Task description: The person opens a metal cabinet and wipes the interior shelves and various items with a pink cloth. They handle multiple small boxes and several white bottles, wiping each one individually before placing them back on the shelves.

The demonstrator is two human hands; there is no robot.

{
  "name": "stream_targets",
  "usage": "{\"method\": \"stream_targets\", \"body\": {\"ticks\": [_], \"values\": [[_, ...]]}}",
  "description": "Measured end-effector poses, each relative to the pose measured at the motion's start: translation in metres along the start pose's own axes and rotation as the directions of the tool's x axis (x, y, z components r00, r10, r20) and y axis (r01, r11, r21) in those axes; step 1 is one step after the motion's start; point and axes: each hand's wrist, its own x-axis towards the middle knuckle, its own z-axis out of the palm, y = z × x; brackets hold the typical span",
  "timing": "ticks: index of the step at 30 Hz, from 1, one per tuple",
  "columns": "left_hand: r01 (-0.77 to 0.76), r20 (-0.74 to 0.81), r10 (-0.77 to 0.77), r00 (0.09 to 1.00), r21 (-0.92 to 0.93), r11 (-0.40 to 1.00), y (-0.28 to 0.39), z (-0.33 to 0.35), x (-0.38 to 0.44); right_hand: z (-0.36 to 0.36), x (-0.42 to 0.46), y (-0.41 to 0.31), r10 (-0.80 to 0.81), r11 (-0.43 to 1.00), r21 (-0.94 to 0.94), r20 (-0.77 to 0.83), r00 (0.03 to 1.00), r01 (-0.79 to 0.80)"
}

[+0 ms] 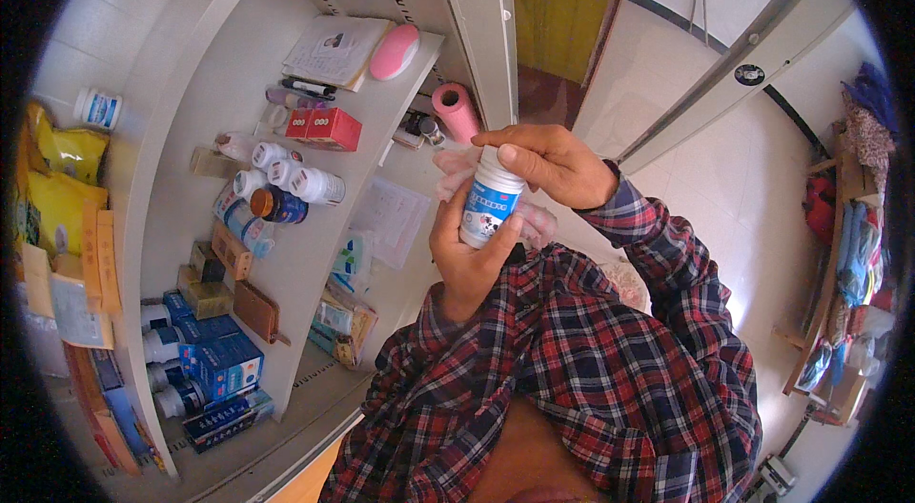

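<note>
A white plastic bottle with a blue label and a cow picture is held in front of my chest. My left hand wraps around its lower part from the near side. My right hand lies over the bottle's white cap, with the thumb on its side and the fingers across the top. A pink and white cloth hangs behind the bottle, partly hidden by my hands; I cannot tell which hand holds it.
To the left, a metal shelf bears white pill bottles, red boxes, blue boxes and a brown wallet. A pink roll stands beyond the shelf. Bagged items fill a rack at the far right.
</note>
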Motion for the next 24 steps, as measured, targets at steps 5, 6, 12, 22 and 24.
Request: {"method": "stream_targets", "body": {"ticks": [5,6,12,22,24], "values": [[0.053,0.005,-0.052,0.999,-0.009,0.999,-0.002,-0.001,-0.002,0.004,-0.002,0.0,0.058,0.998,-0.019,-0.028,0.998,-0.058],[0.073,0.008,-0.073,0.997,-0.025,0.997,-0.002,0.0,-0.003,0.004,-0.002,0.001,0.062,0.998,-0.025,-0.026,0.998,-0.063],[0.273,0.048,-0.269,0.962,-0.168,0.947,0.01,0.006,-0.002,0.005,-0.005,0.005,0.014,0.994,-0.105,-0.033,0.999,-0.017],[0.069,0.02,-0.072,0.997,0.128,0.989,0.012,-0.003,-0.004,0.033,-0.007,-0.003,-0.217,0.795,-0.559,0.101,0.971,0.236],[0.048,-0.003,-0.048,0.999,0.127,0.991,-0.004,-0.002,-0.01,0.041,-0.009,-0.01,-0.234,0.764,-0.592,0.116,0.965,0.256]]}}
